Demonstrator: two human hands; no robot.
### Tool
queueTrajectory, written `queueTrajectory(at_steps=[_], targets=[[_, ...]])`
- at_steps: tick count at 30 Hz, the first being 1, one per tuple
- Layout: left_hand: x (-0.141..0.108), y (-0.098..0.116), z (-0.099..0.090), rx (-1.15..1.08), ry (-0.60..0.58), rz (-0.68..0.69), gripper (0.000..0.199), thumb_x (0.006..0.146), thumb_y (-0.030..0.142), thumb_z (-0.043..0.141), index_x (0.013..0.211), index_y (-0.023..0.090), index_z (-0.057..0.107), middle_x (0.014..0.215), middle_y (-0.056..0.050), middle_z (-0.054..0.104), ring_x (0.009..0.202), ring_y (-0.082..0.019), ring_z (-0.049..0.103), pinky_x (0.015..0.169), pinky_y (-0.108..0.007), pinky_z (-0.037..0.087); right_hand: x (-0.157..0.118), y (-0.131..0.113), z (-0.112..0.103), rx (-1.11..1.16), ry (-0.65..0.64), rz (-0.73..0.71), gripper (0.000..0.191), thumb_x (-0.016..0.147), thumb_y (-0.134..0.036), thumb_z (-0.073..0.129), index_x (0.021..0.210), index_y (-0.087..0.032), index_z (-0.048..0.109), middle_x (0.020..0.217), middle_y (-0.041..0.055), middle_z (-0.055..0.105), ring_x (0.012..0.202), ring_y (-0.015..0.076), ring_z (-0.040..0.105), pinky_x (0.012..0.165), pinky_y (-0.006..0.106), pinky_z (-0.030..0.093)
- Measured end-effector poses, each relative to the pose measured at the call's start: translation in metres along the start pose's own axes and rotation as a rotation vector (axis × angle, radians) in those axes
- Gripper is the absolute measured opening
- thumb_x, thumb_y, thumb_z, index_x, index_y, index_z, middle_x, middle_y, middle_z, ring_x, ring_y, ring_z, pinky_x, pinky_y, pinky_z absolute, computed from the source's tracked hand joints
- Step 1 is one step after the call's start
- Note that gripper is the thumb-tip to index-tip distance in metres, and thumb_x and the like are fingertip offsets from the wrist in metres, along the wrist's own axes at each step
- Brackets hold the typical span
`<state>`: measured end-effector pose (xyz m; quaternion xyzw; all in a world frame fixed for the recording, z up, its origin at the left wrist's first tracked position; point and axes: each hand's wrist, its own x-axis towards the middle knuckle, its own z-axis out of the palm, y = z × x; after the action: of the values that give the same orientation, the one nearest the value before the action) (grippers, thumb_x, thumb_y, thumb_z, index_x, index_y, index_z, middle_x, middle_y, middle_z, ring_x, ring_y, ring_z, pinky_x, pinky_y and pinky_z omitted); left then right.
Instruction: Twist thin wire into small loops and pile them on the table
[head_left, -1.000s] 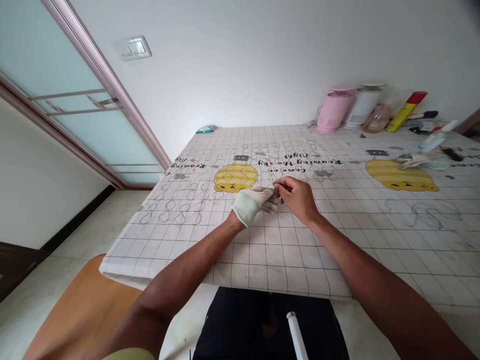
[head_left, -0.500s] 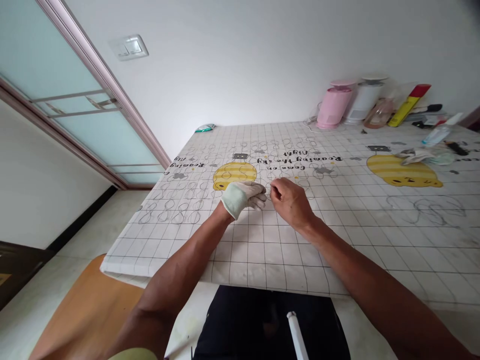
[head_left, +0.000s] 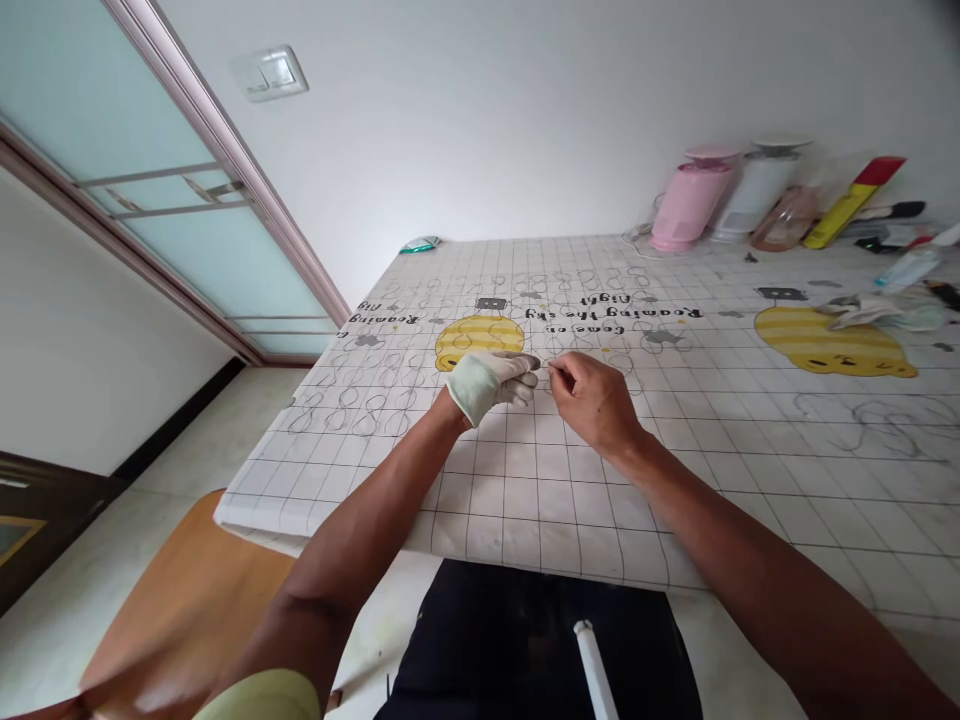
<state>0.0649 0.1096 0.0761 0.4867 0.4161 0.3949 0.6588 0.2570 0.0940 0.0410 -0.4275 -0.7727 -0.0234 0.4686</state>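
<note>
My left hand (head_left: 501, 382), in a white work glove with a pale green cuff, pinches thumb against fingers over the middle of the table. Close on its right, my bare right hand (head_left: 592, 400) is closed in a pinch, fingertips almost meeting the glove. Between them is a thin wire, so fine that only a trace of it shows. Many thin wire figure-eight loops (head_left: 367, 412) lie in rows on the checked tablecloth (head_left: 510, 490), left of and beyond my hands. A loose tangle of thin wire (head_left: 885, 420) rests on the right.
Along the wall stand a pink cylindrical device (head_left: 691, 205), a white one (head_left: 761, 195) and a yellow can with a red cap (head_left: 851, 205). A crumpled glove (head_left: 885, 305) lies at the right. A small green packet (head_left: 420, 244) sits at the far left corner.
The view has shifted slightly, so the table items appear further right. My fingertips have drawn a little apart and still pinch.
</note>
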Motion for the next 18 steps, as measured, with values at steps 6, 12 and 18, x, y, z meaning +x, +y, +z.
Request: queueTrajectory(at_steps=[6,12,18], targets=[[-0.005,-0.002,0.022,0.171,0.158,0.105,0.022,0.097,0.031,0.066,0.105,0.011,0.071,0.087,-0.008,0.073,0.064,-0.015,0.07,0.06,-0.028,0.058,0.006,0.007,-0.005,-0.015,0.106,0.08,0.015,0.095,-0.018,0.054,0.082,-0.021,0.059,0.073,0.001,0.064,0.063,0.0147,0.055,0.061,0.03,0.038],[-0.002,-0.014,0.047,0.314,0.281,0.075,0.026,0.098,0.038,0.058,0.095,0.015,0.07,0.087,-0.007,0.075,0.061,-0.015,0.07,0.053,-0.025,0.055,0.005,0.006,-0.001,-0.018,0.1,0.077,0.012,0.097,-0.02,0.052,0.087,-0.022,0.059,0.076,0.0024,0.066,0.066,0.016,0.056,0.063,0.031,0.039],[0.0,-0.016,0.051,0.358,0.291,0.011,0.02,0.095,0.026,0.051,0.079,0.019,0.06,0.076,-0.005,0.074,0.056,-0.016,0.07,0.05,-0.024,0.054,0.001,0.001,0.008,0.009,0.049,0.068,0.013,0.094,-0.015,0.052,0.083,-0.022,0.055,0.077,0.0027,0.066,0.066,0.0163,0.056,0.063,0.031,0.039]])
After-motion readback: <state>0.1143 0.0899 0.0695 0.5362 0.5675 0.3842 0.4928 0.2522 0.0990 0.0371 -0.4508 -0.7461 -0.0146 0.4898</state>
